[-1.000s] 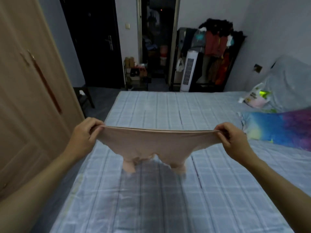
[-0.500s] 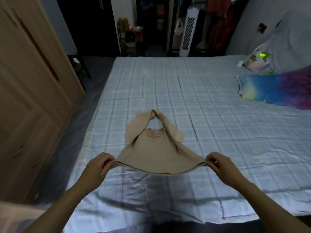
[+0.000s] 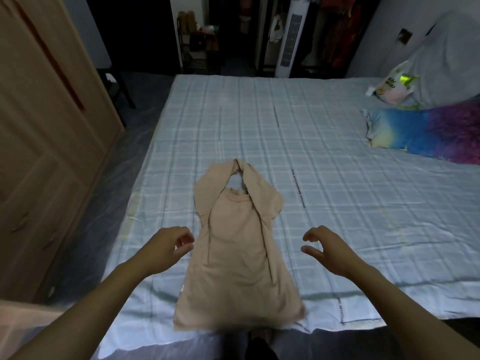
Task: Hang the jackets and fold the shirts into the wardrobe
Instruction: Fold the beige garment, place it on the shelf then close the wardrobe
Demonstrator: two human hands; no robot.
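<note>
While the shirt lies flat on the bed, collar away from the person and hem at the near edge, its long axis runs straight out between the two hands. The left hand hovers just beside its left edge, the right hand a little farther off; both hang loosely curled, holding nothing. Half a second ago both pinched the hem, holding it off the bed.
</note>
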